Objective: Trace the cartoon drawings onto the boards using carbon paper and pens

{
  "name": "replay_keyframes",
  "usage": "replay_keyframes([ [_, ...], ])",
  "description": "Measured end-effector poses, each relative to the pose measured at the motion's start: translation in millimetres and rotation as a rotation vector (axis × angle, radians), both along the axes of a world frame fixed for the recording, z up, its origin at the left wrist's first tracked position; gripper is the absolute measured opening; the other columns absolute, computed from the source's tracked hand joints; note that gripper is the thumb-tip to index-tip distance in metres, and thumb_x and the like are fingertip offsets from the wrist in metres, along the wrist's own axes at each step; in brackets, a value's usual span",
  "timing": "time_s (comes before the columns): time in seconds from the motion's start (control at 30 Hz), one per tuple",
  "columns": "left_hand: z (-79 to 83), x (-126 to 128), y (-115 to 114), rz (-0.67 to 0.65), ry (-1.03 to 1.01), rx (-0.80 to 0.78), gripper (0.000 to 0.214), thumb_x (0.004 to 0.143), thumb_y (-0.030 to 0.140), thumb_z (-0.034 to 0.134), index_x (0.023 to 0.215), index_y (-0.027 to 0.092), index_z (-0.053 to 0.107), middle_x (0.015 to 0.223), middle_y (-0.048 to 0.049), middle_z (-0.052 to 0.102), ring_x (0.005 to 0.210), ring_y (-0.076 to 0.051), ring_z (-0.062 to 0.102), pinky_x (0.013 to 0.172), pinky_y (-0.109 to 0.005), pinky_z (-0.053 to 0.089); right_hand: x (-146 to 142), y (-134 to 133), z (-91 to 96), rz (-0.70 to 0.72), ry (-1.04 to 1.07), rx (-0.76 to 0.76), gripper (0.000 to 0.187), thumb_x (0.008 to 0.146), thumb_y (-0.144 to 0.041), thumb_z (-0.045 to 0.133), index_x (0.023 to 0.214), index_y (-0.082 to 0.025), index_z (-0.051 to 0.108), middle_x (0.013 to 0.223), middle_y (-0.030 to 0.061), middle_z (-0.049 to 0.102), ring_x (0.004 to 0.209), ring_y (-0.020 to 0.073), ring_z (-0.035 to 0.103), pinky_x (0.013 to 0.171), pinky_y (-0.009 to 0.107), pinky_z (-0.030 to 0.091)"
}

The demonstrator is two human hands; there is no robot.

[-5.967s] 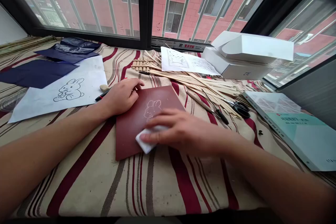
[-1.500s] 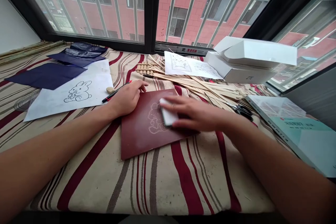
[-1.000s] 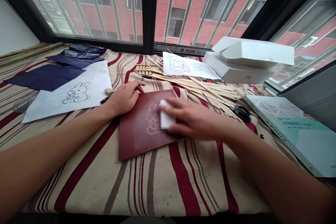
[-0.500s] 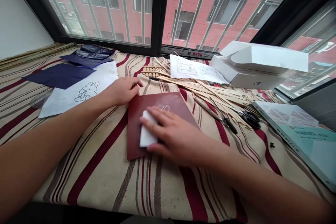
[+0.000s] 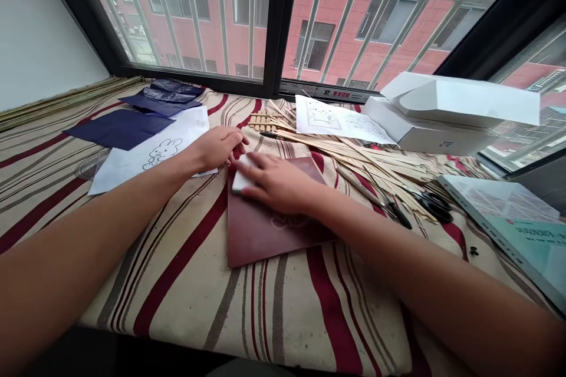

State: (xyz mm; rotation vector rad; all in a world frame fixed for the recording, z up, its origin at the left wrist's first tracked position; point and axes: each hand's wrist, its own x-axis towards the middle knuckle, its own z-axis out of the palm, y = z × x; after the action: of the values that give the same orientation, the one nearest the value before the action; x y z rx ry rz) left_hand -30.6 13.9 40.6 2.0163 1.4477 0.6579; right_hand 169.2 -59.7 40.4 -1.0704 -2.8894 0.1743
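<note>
A dark red sheet (image 5: 260,232) with a faint scratched rabbit outline lies on the striped cloth. My right hand (image 5: 278,182) lies flat over its far left corner, fingers closed on a folded white tissue (image 5: 242,172) that it presses onto the sheet. Just beyond that corner my left hand (image 5: 216,147) rests with curled fingers at the sheet's far edge, its fingertips almost touching the right hand. It holds nothing I can see.
A white paper with a rabbit drawing (image 5: 154,150) and dark blue carbon sheets (image 5: 119,128) lie to the left. Thin bamboo strips (image 5: 354,156), a pen and black scissors (image 5: 435,207) lie to the right. Beyond them sit white boxes (image 5: 446,115) and a book (image 5: 508,218).
My right hand slid the tissue from the sheet's lower left up to its far left corner. The view shifted, and the rabbit outline now shows below my right hand.
</note>
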Motion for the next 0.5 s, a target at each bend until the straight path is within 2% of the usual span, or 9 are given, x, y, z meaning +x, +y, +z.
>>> replay_keyframes([
  [0.07, 0.0, 0, 0, 0.007, -0.003, -0.005, 0.042, 0.095, 0.034, 0.039, 0.109, 0.013, 0.072, 0.103, -0.0137, 0.078, 0.06, -0.016, 0.066, 0.057, -0.028, 0.058, -3, 6, 0.2, -0.116, -0.011, -0.001, 0.069, 0.112, -0.048, 0.045, 0.17, -0.012, 0.034, 0.172, 0.0297, 0.032, 0.16, 0.0425, 0.035, 0.128, 0.055, 0.033],
  [0.1, -0.4, 0, 1, 0.01, 0.0, -0.006, 0.042, 0.095, 0.035, 0.039, 0.11, 0.013, 0.072, 0.102, -0.0137, 0.077, 0.06, -0.016, 0.066, 0.056, -0.028, 0.057, -5, 7, 0.2, -0.108, -0.005, 0.001, 0.07, 0.112, -0.048, 0.044, 0.17, -0.011, 0.034, 0.172, 0.0311, 0.031, 0.16, 0.043, 0.035, 0.128, 0.055, 0.033],
  [0.2, -2.7, 0, 3, 0.017, 0.033, 0.01, 0.043, 0.096, 0.037, 0.037, 0.108, 0.014, 0.072, 0.101, -0.0135, 0.077, 0.064, -0.018, 0.067, 0.059, -0.03, 0.058, -14, 6, -1.4, 0.114, 0.006, -0.006, 0.071, 0.11, -0.055, 0.045, 0.169, -0.016, 0.037, 0.175, 0.0276, 0.026, 0.162, 0.0421, 0.031, 0.131, 0.054, 0.028],
  [0.23, -3.6, 1, 3, 0.02, 0.048, 0.024, 0.044, 0.096, 0.037, 0.036, 0.108, 0.015, 0.072, 0.102, -0.0134, 0.077, 0.068, -0.019, 0.069, 0.062, -0.031, 0.058, -15, 7, -2.3, 0.117, -0.002, -0.01, 0.072, 0.11, -0.056, 0.046, 0.17, -0.018, 0.036, 0.176, 0.026, 0.025, 0.163, 0.0418, 0.028, 0.131, 0.054, 0.026],
  [0.33, -5.8, 2, 2, 0.018, 0.107, 0.067, 0.048, 0.098, 0.038, 0.031, 0.113, 0.015, 0.07, 0.102, -0.0133, 0.077, 0.079, -0.023, 0.071, 0.07, -0.034, 0.06, -5, 19, -3.7, -0.081, -0.011, 0.001, 0.07, 0.112, -0.051, 0.043, 0.171, -0.015, 0.033, 0.175, 0.0266, 0.029, 0.162, 0.0409, 0.031, 0.13, 0.053, 0.03],
  [0.43, -6.0, 5, -4, -0.001, 0.194, 0.116, 0.05, 0.096, 0.04, 0.034, 0.121, 0.014, 0.069, 0.101, -0.0123, 0.077, 0.087, -0.027, 0.073, 0.084, -0.042, 0.06, 22, 28, -1.5, -0.102, -0.026, -0.016, 0.07, 0.111, -0.05, 0.046, 0.17, -0.014, 0.034, 0.174, 0.0257, 0.031, 0.161, 0.0393, 0.034, 0.128, 0.053, 0.034],
  [0.5, -5.2, 9, -8, -0.011, 0.253, 0.159, 0.052, 0.094, 0.041, 0.037, 0.126, 0.015, 0.068, 0.107, -0.0119, 0.077, 0.098, -0.031, 0.073, 0.098, -0.046, 0.056, 40, 22, 0.5, -0.184, -0.057, -0.016, 0.069, 0.11, -0.05, 0.047, 0.169, -0.014, 0.038, 0.173, 0.0251, 0.033, 0.16, 0.0422, 0.036, 0.127, 0.059, 0.035],
])
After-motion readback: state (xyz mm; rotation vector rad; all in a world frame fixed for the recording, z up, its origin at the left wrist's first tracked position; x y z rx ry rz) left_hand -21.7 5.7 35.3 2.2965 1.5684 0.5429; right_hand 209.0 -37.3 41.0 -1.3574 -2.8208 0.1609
